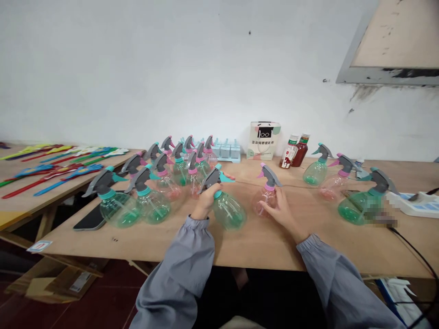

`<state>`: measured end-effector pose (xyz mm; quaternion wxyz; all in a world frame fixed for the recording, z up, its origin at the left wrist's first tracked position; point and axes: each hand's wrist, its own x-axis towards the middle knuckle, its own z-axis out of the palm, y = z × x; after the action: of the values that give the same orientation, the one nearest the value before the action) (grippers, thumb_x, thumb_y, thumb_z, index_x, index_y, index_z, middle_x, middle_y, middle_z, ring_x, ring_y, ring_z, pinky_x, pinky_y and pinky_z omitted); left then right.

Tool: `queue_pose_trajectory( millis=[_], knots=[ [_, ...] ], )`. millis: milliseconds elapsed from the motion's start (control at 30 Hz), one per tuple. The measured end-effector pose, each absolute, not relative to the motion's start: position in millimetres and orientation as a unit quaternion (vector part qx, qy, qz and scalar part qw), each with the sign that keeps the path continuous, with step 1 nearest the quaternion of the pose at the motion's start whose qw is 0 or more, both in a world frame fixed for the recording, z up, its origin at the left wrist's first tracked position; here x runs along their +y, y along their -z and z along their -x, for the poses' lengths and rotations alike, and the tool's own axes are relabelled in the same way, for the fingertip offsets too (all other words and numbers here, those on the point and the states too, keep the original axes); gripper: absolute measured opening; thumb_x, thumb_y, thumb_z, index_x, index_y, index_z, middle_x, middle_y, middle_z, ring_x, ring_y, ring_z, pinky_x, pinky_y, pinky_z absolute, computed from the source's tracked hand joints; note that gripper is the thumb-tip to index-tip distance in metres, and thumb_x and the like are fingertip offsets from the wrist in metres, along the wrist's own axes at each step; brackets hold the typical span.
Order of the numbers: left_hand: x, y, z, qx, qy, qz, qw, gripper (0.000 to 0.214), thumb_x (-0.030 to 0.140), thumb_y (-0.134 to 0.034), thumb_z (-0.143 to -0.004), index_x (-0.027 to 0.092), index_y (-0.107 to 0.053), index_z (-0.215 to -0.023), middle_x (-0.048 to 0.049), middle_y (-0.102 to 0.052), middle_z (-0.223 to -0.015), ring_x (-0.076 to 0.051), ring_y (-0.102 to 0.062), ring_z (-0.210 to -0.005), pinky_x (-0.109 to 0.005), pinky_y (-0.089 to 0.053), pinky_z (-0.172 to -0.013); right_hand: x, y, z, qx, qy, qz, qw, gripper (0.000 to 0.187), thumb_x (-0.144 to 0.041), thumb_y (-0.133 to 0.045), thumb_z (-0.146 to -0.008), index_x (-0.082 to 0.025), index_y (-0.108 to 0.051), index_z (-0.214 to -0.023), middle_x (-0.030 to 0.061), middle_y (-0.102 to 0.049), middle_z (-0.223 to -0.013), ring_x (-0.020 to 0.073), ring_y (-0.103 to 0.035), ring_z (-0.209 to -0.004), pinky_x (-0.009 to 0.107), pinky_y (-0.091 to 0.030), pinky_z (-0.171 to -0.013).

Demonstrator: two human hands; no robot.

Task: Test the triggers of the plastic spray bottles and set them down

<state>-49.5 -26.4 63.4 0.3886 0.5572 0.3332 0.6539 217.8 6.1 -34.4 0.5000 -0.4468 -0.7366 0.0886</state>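
My left hand (pixel 207 199) is wrapped round the neck of a green spray bottle (pixel 230 212), which leans with its grey and teal trigger head up. To its right, my right hand (pixel 277 206) grips the side of a pink spray bottle (pixel 264 201), upright with a grey head and pink nozzle. A group of several green and pink spray bottles stands left of my hands, among them a green one (pixel 118 212) near the front. On the right are two more green bottles, one in front (pixel 356 208), and a pink one (pixel 333 186).
A dark phone (pixel 91 217) lies at the left. At the back stand pale blue moulds (pixel 226 151), a paper bag (pixel 263 141) and two sauce bottles (pixel 300 151). Colourful flat strips (pixel 65 176) cover the left table. A cable (pixel 413 249) hangs over the right edge.
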Motion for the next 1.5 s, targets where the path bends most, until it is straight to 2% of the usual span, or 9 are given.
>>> queue_pose_trajectory(
  millis=[133,233,333,633,800,967,1167,1367,1500],
  knots=[
    [-42.3,-75.1,80.3,0.412,-0.652,-0.591,0.236,0.009,0.028,-0.066,-0.068,0.024,-0.071,-0.076,-0.0004,-0.066,-0.07,-0.02,-0.064,-0.08,-0.029,-0.052,-0.074,7.0,36.2,-218.3,-0.736,-0.089,0.441,0.505,0.067,-0.06,-0.071,-0.083,-0.024,-0.05,-0.137,0.0144,-0.06,-0.131,0.0346,-0.056,-0.126,0.057,-0.045,-0.11],
    [-48.9,-75.9,113.1,0.5,-0.643,-0.559,0.155,0.009,0.025,-0.066,-0.066,0.02,-0.06,-0.062,0.0036,-0.05,-0.057,-0.012,-0.045,-0.058,-0.023,-0.036,-0.053,6.2,35.8,-218.3,-0.736,-0.093,0.443,0.503,0.068,-0.059,-0.071,-0.084,-0.024,-0.049,-0.138,0.0156,-0.059,-0.132,0.0352,-0.055,-0.127,0.058,-0.044,-0.111],
    [-47.6,-68.9,137.3,0.534,-0.646,-0.533,0.115,0.019,0.026,-0.064,-0.065,0.02,-0.048,-0.057,0.0054,-0.038,-0.055,-0.009,-0.033,-0.054,-0.023,-0.024,-0.05,6.0,35.4,-217.7,-0.734,-0.091,0.444,0.506,0.068,-0.058,-0.071,-0.083,-0.023,-0.05,-0.138,0.0161,-0.059,-0.132,0.0357,-0.056,-0.127,0.059,-0.043,-0.111],
    [-33.0,-44.3,142.7,0.539,-0.696,-0.463,0.105,0.019,0.033,-0.071,-0.068,0.018,-0.059,-0.067,0.0064,-0.043,-0.06,-0.009,-0.038,-0.059,-0.023,-0.031,-0.056,8.1,37.8,-218.4,-0.731,-0.092,0.452,0.504,0.069,-0.058,-0.071,-0.083,-0.022,-0.051,-0.137,0.0161,-0.06,-0.131,0.0355,-0.057,-0.125,0.059,-0.044,-0.11],
    [-27.9,-36.6,142.6,0.516,-0.715,-0.468,0.056,0.039,0.042,-0.079,-0.073,0.019,-0.069,-0.102,-0.0021,-0.07,-0.092,-0.017,-0.065,-0.086,-0.028,-0.051,-0.079,7.3,37.1,-217.1,-0.73,-0.089,0.451,0.506,0.069,-0.058,-0.071,-0.083,-0.022,-0.05,-0.138,0.0164,-0.059,-0.134,0.036,-0.056,-0.127,0.058,-0.044,-0.11],
    [-28.8,-28.4,143.4,0.453,-0.765,-0.45,-0.085,0.118,0.073,-0.084,-0.06,0.022,-0.027,-0.151,-0.0198,-0.055,-0.14,-0.032,-0.061,-0.126,-0.047,-0.05,-0.105,7.3,37.2,-216.2,-0.729,-0.078,0.452,0.508,0.069,-0.058,-0.071,-0.083,-0.021,-0.05,-0.137,0.017,-0.06,-0.132,0.0368,-0.056,-0.126,0.059,-0.044,-0.11],
    [-41.6,-28.2,127.7,0.368,-0.792,-0.377,-0.308,0.089,0.089,-0.055,-0.076,0.032,-0.039,-0.142,-0.0148,-0.045,-0.141,-0.036,-0.054,-0.129,-0.058,-0.047,-0.103,7.0,36.8,-218.1,-0.735,-0.092,0.449,0.499,0.069,-0.057,-0.071,-0.084,-0.023,-0.049,-0.139,0.0162,-0.059,-0.132,0.0364,-0.056,-0.127,0.058,-0.044,-0.111],
    [-50.6,-38.2,59.2,0.324,-0.698,-0.62,-0.154,0.037,0.05,-0.064,-0.093,0.026,-0.058,-0.122,-0.0077,-0.064,-0.115,-0.025,-0.064,-0.112,-0.048,-0.049,-0.101,7.3,38.5,-215.4,-0.751,-0.09,0.427,0.495,0.069,-0.06,-0.073,-0.081,-0.023,-0.052,-0.135,0.0151,-0.061,-0.129,0.0366,-0.058,-0.123,0.059,-0.048,-0.107],
    [-37.4,-35.5,2.5,0.4,-0.585,-0.702,0.072,0.078,0.054,-0.078,-0.079,0.02,-0.046,-0.141,-0.0181,-0.055,-0.141,-0.034,-0.053,-0.135,-0.053,-0.042,-0.113,3.0,41.5,-209.8,-0.779,-0.081,0.41,0.467,0.068,-0.063,-0.072,-0.081,-0.022,-0.054,-0.133,0.0152,-0.062,-0.124,0.0376,-0.059,-0.119,0.059,-0.05,-0.104]
  ],
)
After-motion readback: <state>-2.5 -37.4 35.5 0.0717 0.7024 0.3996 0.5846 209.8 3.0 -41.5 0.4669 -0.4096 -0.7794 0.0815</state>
